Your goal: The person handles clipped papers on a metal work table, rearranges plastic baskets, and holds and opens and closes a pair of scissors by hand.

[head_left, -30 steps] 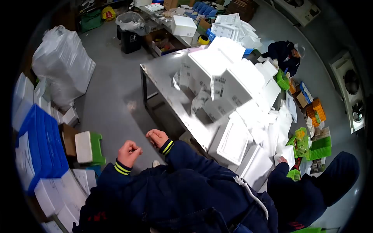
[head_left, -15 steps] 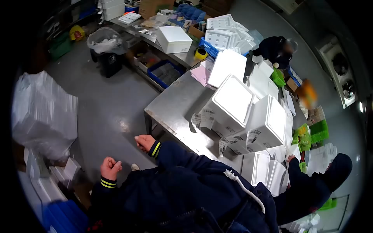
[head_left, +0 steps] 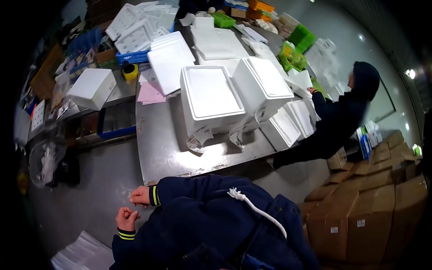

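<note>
Table of dull grey metal (head_left: 157, 144) is the biggest thing close by, and imo working well beside it means elbows tucked and knuckles clear of that hard front edge. On it, set back a bit from the edge, sits a white rectangular foam box (head_left: 211, 92), flat top up, long axis looking front-to-back and angled slightly left at the far end. Bare right hand (head_left: 140, 196) and bare left hand (head_left: 127, 218) are off the table, just beside each other, fingers loosely curled, nothing obvious in them, can't tell if they're pinching something thin
</note>
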{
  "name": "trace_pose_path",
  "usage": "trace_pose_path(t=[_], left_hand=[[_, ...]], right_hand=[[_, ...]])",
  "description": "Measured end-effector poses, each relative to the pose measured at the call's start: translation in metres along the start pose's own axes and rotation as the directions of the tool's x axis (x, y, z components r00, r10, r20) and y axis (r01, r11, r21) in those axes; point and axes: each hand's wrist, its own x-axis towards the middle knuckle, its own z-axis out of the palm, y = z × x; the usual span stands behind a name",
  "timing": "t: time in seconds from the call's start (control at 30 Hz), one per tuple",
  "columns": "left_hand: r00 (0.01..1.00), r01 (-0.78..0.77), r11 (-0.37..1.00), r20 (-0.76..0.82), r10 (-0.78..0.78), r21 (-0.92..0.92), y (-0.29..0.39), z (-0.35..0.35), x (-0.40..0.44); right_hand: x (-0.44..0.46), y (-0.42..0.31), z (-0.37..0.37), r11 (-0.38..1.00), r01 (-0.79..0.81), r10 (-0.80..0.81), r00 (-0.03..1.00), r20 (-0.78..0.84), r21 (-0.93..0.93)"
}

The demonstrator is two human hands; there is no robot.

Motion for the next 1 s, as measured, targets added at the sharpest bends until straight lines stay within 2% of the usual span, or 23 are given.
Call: trace_pose_path(t=[0.07,0.13,0.2,0.23,0.27,0.33,0.4,0.47,0.53,0.6,0.67,0.7,0.73,0.8,0.87,0.9,0.93,1.0], left_hand=[[0.982,-0.031,0.999,0.190,0.026,0.025,0.000,0.000,0.026],[0.965,-0.005,0.999,0.261,0.013,-0.034,0.006,0.007,0.045],[0.918,-0.055,0.993,0.396,0.008,0.106,0.003,0.014,0.069],[0.888,-0.089,0.981,0.460,0.000,0.172,-0.001,0.026,0.079],[0.863,-0.060,0.985,0.504,-0.029,0.160,-0.010,0.040,0.087],[0.744,-0.329,0.898,0.666,0.055,0.294,-0.016,0.071,0.098],[0.644,-0.462,0.862,0.748,0.164,0.209,0.005,0.112,0.082],[0.564,-0.367,0.925,0.815,0.137,0.099,-0.018,0.149,0.076],[0.432,-0.323,0.942,0.900,0.061,0.092,-0.025,0.190,0.061],[0.271,-0.271,0.959,0.962,-0.008,0.084,-0.009,0.235,0.028],[0.101,-0.302,0.948,0.992,-0.073,0.101,-0.007,0.282,0.000],[0.028,-0.491,0.870,0.999,-0.037,0.046,-0.007,0.308,-0.010],[-0.003,-0.526,0.849,0.999,-0.051,0.042,-0.007,0.335,-0.022],[-0.049,-0.479,0.878,0.999,-0.021,-0.005,-0.018,0.393,-0.041],[-0.029,-0.522,0.852,0.998,-0.056,0.033,-0.016,0.446,-0.059],[-0.042,-0.506,0.863,0.999,-0.024,-0.001,-0.011,0.470,-0.067],[-0.052,-0.490,0.871,0.999,0.009,-0.033,-0.002,0.490,-0.074],[-0.052,-0.521,0.853,0.999,-0.006,-0.022,0.017,0.520,-0.082]], right_hand=[[-0.006,-0.002,-0.005,1.000,-0.001,0.003,0.999,-0.051,0.031],[-0.021,0.005,-0.008,0.998,0.041,-0.034,0.989,-0.143,0.050],[-0.047,0.015,-0.010,0.988,0.089,-0.040,0.936,-0.350,0.124],[-0.068,0.015,-0.010,0.988,0.044,0.028,0.893,-0.449,0.150],[-0.086,0.031,-0.008,0.963,0.148,0.006,0.822,-0.570,0.224],[-0.124,0.062,-0.002,0.938,0.151,0.141,0.658,-0.740,0.313],[-0.159,0.091,0.010,0.925,0.191,0.178,0.545,-0.819,0.329],[-0.193,0.088,0.028,0.923,0.213,0.184,0.485,-0.855,0.319],[-0.223,0.097,0.040,0.912,0.285,0.152,0.436,-0.887,0.296],[-0.259,0.104,0.044,0.920,0.289,0.155,0.351,-0.924,0.264],[-0.301,0.124,0.038,0.903,0.382,0.102,0.260,-0.960,0.199],[-0.324,0.128,0.035,0.882,0.417,0.134,0.223,-0.966,0.219],[-0.350,0.133,0.032,0.898,0.401,0.116,0.179,-0.977,0.180],[-0.404,0.152,0.022,0.903,0.403,0.128,0.071,-0.989,0.146],[-0.466,0.160,0.018,0.880,0.438,0.209,-0.011,-0.978,0.183],[-0.495,0.164,0.012,0.857,0.489,0.214,-0.044,-0.976,0.166],[-0.524,0.166,0.002,0.890,0.419,0.241,-0.099,-0.966,0.179],[-0.574,0.142,-0.026,0.918,0.385,0.159,-0.151,-0.976,0.090]])
